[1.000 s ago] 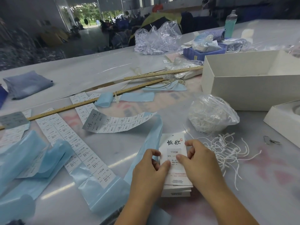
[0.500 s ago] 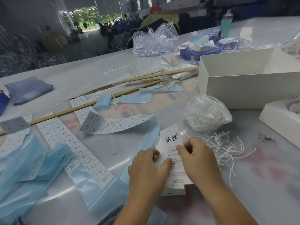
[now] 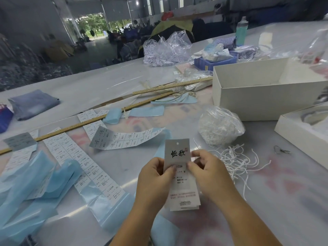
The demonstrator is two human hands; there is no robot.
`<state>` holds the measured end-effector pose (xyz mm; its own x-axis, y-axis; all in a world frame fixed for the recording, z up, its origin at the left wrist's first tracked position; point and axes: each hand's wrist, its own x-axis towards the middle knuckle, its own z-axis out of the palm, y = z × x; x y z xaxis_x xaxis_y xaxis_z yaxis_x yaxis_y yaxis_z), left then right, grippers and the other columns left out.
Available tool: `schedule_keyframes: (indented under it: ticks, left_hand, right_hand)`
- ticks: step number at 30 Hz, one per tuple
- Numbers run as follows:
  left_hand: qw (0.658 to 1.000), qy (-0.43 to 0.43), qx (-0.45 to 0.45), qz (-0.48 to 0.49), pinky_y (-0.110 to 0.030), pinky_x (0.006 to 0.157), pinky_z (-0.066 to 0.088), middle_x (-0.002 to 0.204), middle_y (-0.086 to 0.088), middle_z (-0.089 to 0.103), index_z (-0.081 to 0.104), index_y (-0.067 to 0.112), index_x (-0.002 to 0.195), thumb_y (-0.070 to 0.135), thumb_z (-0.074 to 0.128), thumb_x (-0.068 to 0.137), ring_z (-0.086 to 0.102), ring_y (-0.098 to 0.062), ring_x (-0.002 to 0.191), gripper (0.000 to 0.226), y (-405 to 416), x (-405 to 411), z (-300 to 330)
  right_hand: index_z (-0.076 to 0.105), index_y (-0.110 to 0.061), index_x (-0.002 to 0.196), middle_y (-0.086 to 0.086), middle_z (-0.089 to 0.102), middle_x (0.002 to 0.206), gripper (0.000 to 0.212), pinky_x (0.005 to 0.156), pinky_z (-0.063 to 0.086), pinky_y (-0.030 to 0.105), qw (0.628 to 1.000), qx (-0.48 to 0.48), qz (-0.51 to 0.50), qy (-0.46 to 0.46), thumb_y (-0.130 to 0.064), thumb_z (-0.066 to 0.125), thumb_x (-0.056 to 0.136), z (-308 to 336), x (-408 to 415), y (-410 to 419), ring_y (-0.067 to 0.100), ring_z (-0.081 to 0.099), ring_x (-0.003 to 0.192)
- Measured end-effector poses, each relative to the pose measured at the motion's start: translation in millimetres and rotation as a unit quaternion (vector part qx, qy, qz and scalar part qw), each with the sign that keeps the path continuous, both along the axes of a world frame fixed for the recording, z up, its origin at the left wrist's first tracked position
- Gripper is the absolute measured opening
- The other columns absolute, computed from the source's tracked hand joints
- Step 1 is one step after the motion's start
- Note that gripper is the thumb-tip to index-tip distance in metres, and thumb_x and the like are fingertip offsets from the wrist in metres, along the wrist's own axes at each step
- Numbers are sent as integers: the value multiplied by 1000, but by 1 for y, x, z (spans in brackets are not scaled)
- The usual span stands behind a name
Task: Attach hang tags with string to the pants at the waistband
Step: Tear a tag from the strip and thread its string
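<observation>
A stack of white hang tags with black characters and a punched hole at the top is lifted off the table, upright in front of me. My left hand pinches its left edge and my right hand pinches its right edge, thumbs on the printed face. Loose white strings lie on the table just right of my right hand. Behind them sits a clear bag of strings. Folded denim pants lie at the far left.
Strips of size stickers on blue backing spread over the left of the table. Two wooden rulers lie behind. An open white box and its lid stand at right. Plastic bags and a blue bin are farther back.
Both hands have lifted the tag stack from lying flat on the table to held upright, with the top tag's hole now visible.
</observation>
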<state>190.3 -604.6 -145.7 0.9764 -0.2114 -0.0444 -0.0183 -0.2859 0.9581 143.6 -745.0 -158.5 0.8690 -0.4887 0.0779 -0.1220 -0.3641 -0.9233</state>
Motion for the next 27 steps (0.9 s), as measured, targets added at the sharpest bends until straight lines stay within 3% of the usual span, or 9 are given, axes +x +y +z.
schedule_keyframes:
  ticks: [3, 6, 8, 12, 16, 18, 20, 23, 27]
  left_hand:
    - [998, -32, 46, 3, -40, 70, 55, 77, -4, 72, 66, 7, 80, 15, 65, 92, 68, -23, 76, 15, 5, 0, 4]
    - [997, -47, 66, 5, -38, 65, 54, 77, -3, 72, 65, 7, 79, 18, 58, 97, 67, -23, 76, 22, 9, 0, 8]
    - [993, -70, 97, -6, -39, 61, 51, 77, -5, 70, 65, 7, 79, 19, 52, 100, 64, -27, 74, 27, 9, -1, 7]
    - [968, -167, 188, -17, -29, 69, 47, 87, 5, 55, 69, 19, 84, 17, 46, 101, 53, -13, 80, 28, 1, -4, 2]
    - [942, -205, 265, -13, -28, 61, 33, 82, 4, 45, 62, 17, 85, 20, 45, 100, 50, -21, 79, 23, -6, -3, -1]
    - [943, -198, 267, -4, -27, 65, 34, 86, 6, 53, 63, 25, 105, 22, 49, 99, 53, -19, 82, 15, -5, -3, -1]
    - [949, -183, 255, 11, -27, 66, 39, 90, 11, 60, 58, 31, 121, 24, 55, 97, 56, -14, 82, 25, -3, -4, -1]
    - [951, -194, 239, 24, -27, 61, 44, 85, 13, 64, 55, 31, 94, 23, 57, 95, 58, -12, 76, 8, 1, -7, 0]
    - [978, -151, 144, 27, -21, 54, 46, 72, 10, 64, 53, 26, 81, 19, 56, 93, 60, -8, 67, 15, 1, -7, 7]
  right_hand:
    - [62, -36, 87, -14, 65, 75, 22, 57, 41, 8, 998, -61, -35, 8, -15, 65, 90, -1, -14, -19, -5, 60, 68]
    - [68, -34, 82, -13, 68, 86, 24, 71, 47, 24, 989, -122, -42, 73, -12, 62, 89, -3, -32, -41, 3, 61, 79]
    - [74, -27, 94, -9, 67, 96, 19, 79, 49, 29, 978, -167, -38, 118, -13, 61, 89, -6, -40, -49, 9, 61, 86]
    - [72, -30, 108, -11, 50, 99, 22, 84, 41, 25, 957, -246, 24, 153, -25, 67, 87, -12, -49, -50, 9, 47, 101]
    - [70, -38, 111, -13, 44, 100, 26, 94, 37, 26, 941, -289, 81, 157, -40, 68, 85, -16, -52, -39, 7, 36, 102]
    - [71, -40, 110, -14, 44, 99, 24, 94, 37, 27, 932, -316, 89, 155, -42, 63, 88, -18, -52, -33, 9, 37, 100]
    - [73, -38, 106, -15, 45, 96, 20, 90, 36, 25, 932, -325, 84, 137, -37, 62, 89, -20, -50, -28, 10, 41, 100]
    - [75, -31, 96, -15, 48, 93, 19, 92, 35, 26, 937, -321, 84, 112, -23, 60, 87, -23, -48, -23, 11, 42, 100]
    - [71, -23, 99, -11, 51, 101, 17, 94, 35, 29, 930, -341, 87, 102, -20, 56, 90, -26, -44, -21, 14, 44, 105]
